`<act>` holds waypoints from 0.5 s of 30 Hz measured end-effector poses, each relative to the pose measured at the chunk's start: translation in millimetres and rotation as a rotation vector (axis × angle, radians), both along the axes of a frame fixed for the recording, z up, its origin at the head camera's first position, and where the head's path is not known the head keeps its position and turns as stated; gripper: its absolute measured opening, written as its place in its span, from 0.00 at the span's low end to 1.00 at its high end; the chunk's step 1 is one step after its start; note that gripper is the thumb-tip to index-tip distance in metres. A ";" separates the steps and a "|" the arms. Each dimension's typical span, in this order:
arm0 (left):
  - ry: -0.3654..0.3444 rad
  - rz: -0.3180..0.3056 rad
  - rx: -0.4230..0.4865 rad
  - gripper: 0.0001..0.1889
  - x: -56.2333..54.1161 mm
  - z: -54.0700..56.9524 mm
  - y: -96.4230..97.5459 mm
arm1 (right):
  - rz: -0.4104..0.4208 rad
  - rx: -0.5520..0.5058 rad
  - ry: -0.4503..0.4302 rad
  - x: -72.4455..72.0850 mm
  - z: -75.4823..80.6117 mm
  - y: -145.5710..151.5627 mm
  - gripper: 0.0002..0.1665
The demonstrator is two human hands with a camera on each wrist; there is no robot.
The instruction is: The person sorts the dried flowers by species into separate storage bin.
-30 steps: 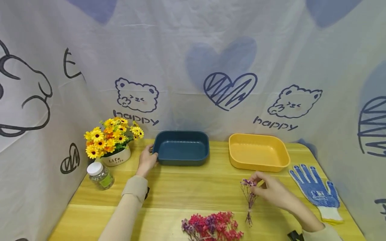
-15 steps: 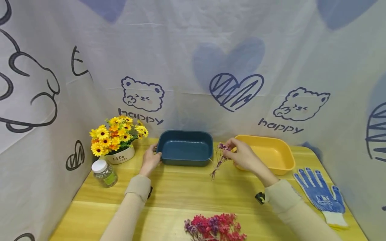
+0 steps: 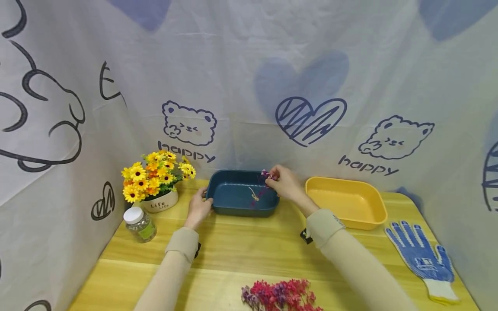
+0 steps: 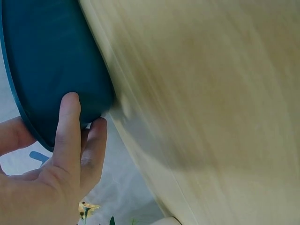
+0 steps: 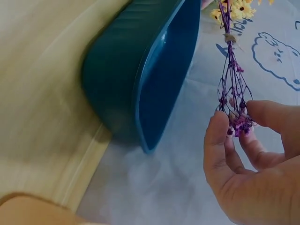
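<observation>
My left hand (image 3: pixel 199 209) grips the left end of a dark blue rectangular tray (image 3: pixel 237 212) standing at the back of the table. In the left wrist view, fingers (image 4: pixel 69 126) lie along the tray's outer side, with another digit by its rim. My right hand (image 3: pixel 287 185) pinches a small tied bunch of purple dried flowers (image 5: pixel 229 70) by its blossoms, between thumb and fingertips. The bunch hangs over the right part of the tray, its stems slanting toward the tray's middle. A pile of pink and purple dried flowers (image 3: pixel 282 296) lies at the table's front.
A yellow tray (image 3: pixel 342 219) stands to the right, with a blue-and-white work glove (image 3: pixel 422 259) beside it. At the left are a white pot (image 3: pixel 161 202) of yellow artificial flowers and a lidded clear jar (image 3: pixel 141 226). A printed white curtain (image 3: pixel 241 65) hangs behind the table.
My right hand has carried the purple flower bunch left and back, from in front of the yellow tray to over the dark blue tray. My left hand has stayed at the tray's end.
</observation>
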State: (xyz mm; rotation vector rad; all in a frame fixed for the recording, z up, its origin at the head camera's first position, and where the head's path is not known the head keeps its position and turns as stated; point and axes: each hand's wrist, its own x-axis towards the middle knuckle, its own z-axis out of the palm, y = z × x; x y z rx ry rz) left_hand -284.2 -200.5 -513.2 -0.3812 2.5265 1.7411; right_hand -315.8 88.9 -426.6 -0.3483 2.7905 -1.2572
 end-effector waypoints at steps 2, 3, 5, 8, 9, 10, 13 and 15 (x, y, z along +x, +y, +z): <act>0.004 0.003 -0.006 0.30 -0.1 0.0 -0.3 | -0.003 0.007 0.026 -4.9 -2.3 -9.0 0.11; 0.007 0.006 -0.010 0.30 -0.4 -0.1 -0.4 | -0.007 0.005 0.040 -7.1 -3.6 -13.7 0.11; 0.013 0.009 -0.018 0.30 -0.9 0.0 -0.4 | -0.018 0.016 0.074 -11.5 -6.8 -22.8 0.11; 0.015 0.011 -0.027 0.30 -1.3 0.8 0.2 | -0.042 0.037 0.114 -16.2 -12.3 -36.1 0.11; 0.017 0.013 -0.030 0.30 -1.3 0.8 0.3 | -0.053 0.041 0.118 -17.3 -14.4 -40.5 0.11; 0.019 0.014 -0.033 0.30 -1.3 0.9 0.5 | -0.062 0.045 0.123 -18.3 -16.0 -44.6 0.11; 0.023 0.018 -0.037 0.30 -1.1 0.3 1.3 | -0.088 0.050 0.118 -20.6 -21.6 -55.9 0.12; 0.027 0.016 -0.040 0.30 -0.7 0.0 2.3 | -0.110 0.061 0.105 -21.5 -25.8 -62.3 0.12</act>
